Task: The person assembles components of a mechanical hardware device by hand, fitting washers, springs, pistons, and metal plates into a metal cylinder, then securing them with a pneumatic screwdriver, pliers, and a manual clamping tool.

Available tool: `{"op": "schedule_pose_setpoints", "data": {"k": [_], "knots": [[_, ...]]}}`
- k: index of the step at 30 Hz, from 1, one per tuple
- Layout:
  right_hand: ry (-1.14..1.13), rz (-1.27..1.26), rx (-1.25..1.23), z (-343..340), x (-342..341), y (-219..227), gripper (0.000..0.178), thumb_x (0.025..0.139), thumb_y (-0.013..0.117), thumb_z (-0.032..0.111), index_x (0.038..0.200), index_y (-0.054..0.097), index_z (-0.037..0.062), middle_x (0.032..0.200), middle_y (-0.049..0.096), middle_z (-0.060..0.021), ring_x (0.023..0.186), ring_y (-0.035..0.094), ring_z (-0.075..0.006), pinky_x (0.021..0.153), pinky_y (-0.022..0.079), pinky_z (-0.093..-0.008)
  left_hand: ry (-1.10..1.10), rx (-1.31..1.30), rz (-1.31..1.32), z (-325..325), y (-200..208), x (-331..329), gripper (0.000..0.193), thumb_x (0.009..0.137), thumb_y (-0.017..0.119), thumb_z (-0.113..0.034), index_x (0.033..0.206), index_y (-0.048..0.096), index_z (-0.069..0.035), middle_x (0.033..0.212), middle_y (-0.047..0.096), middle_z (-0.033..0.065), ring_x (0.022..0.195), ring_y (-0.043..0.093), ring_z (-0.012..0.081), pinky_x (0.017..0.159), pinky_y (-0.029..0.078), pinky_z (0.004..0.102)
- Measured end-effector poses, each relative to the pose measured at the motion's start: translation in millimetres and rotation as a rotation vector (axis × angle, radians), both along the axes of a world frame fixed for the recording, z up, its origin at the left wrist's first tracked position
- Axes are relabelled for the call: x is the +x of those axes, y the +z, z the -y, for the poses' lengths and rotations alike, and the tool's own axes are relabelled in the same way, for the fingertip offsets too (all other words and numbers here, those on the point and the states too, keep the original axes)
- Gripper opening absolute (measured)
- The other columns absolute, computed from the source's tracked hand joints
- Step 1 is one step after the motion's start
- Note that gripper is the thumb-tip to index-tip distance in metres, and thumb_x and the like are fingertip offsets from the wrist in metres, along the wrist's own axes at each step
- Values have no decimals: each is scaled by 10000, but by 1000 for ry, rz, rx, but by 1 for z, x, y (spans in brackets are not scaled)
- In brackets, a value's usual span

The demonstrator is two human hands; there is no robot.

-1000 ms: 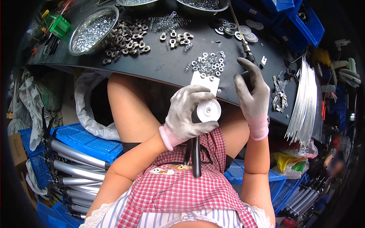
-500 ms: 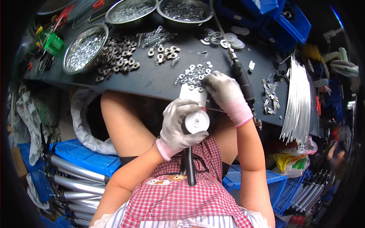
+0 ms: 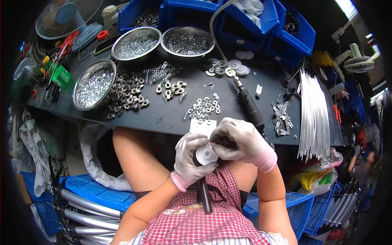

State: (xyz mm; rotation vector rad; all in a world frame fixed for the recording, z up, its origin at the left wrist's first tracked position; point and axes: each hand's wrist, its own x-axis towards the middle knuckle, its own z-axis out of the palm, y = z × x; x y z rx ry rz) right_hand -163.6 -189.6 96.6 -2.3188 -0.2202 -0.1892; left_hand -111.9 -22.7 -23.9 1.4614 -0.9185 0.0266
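Observation:
My left hand (image 3: 190,160), in a grey knit glove with a pink cuff, grips a black rod (image 3: 203,193) topped by a round white cap (image 3: 206,154). It holds the rod upright over my lap, just below the bench edge. My right hand (image 3: 240,141), gloved the same way, is closed over the top of the white cap, fingertips pinching something small that I cannot make out. A loose pile of small silver nuts (image 3: 203,108) lies on the dark bench (image 3: 163,118) right above both hands.
Three metal bowls (image 3: 94,83) of small hardware stand at the back left, with scattered brackets (image 3: 127,93) and washers (image 3: 228,67) around them. A black power tool (image 3: 251,109) with a hose lies to the right, beside a bundle of silver rods (image 3: 315,110). Blue bins (image 3: 228,18) line the back.
My right hand has come down from the nut pile on the bench to the white cap. Both hands with the rod now sit lower and closer together.

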Motion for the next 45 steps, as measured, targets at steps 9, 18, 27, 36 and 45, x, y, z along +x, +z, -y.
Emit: {"op": "schedule_pose_setpoints", "data": {"k": [9, 18, 27, 36, 45], "knots": [[-1, 12, -166, -18, 3, -1, 164, 689, 693, 118, 804, 600, 46, 722, 586, -107, 669, 607, -282, 601, 493, -368, 43, -53, 62, 7, 4, 14, 594, 533, 824, -268, 1035, 553, -103, 997, 630, 96, 898, 617, 296, 834, 466, 428], [-7, -32, -237, -19, -6, 1, 153, 713, 701, 111, 833, 616, 69, 754, 587, -93, 706, 613, -276, 642, 490, -362, 83, -113, 58, 8, 5, 9, 572, 529, 830, -288, 1002, 570, -97, 961, 631, 95, 876, 619, 292, 815, 469, 420], [10, -24, -187, -16, -6, -6, 162, 712, 711, 120, 847, 629, 81, 753, 586, -81, 692, 605, -267, 640, 486, -354, 78, -86, 41, 5, 5, 7, 583, 516, 828, -297, 1008, 587, -99, 1002, 624, 81, 907, 604, 286, 846, 449, 423], [-17, -12, -215, -18, -6, -4, 167, 702, 728, 120, 827, 621, 91, 747, 591, -72, 699, 611, -259, 637, 489, -347, 62, -111, 53, 7, 3, 10, 613, 505, 834, -300, 1024, 577, -100, 989, 624, 85, 896, 608, 290, 835, 456, 425], [-132, -16, -79, -22, -11, -7, 244, 665, 760, 81, 877, 638, 85, 756, 595, -76, 691, 614, -247, 612, 492, -334, 80, -129, 61, 8, 1, 8, 605, 522, 836, -318, 1022, 571, -103, 981, 625, 94, 879, 614, 293, 818, 463, 423]]}}
